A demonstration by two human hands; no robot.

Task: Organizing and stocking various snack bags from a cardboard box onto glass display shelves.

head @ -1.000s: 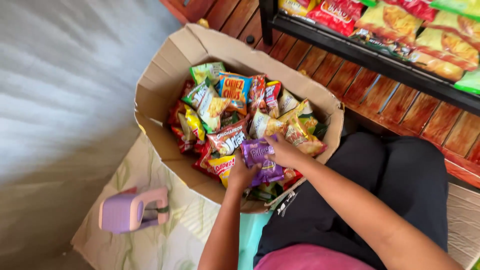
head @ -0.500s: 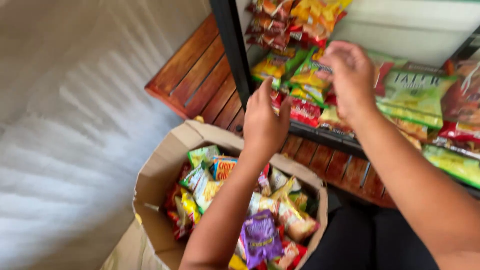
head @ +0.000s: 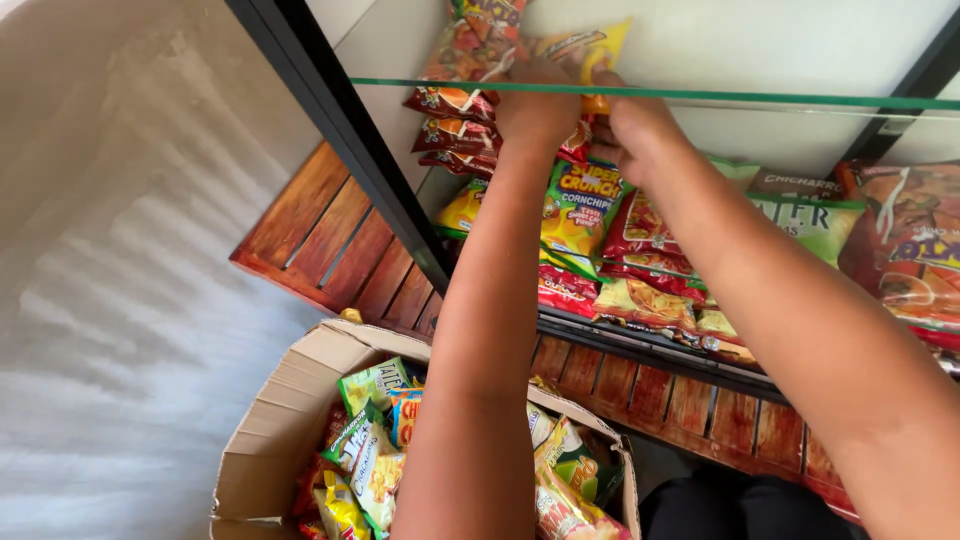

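Glass shelf [head: 700, 97] edge: both hands, left [head: 537, 110] & right [head: 640, 135], pinch yellow pack [head: 590, 50]; sloppy seating could slide it off into box [head: 290, 430].

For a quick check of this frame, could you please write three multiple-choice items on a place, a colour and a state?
1. Where are both hands?
A. in the box
B. at the upper glass shelf
C. on the floor

2. What colour is the packet at the hands?
A. yellow
B. blue
C. white

3. The cardboard box is:
A. taped shut
B. open, holding packets
C. overturned

B: left hand and right hand reach the glass shelf.
A: the packet is yellow.
B: the cardboard box has open flaps and snack packets inside.
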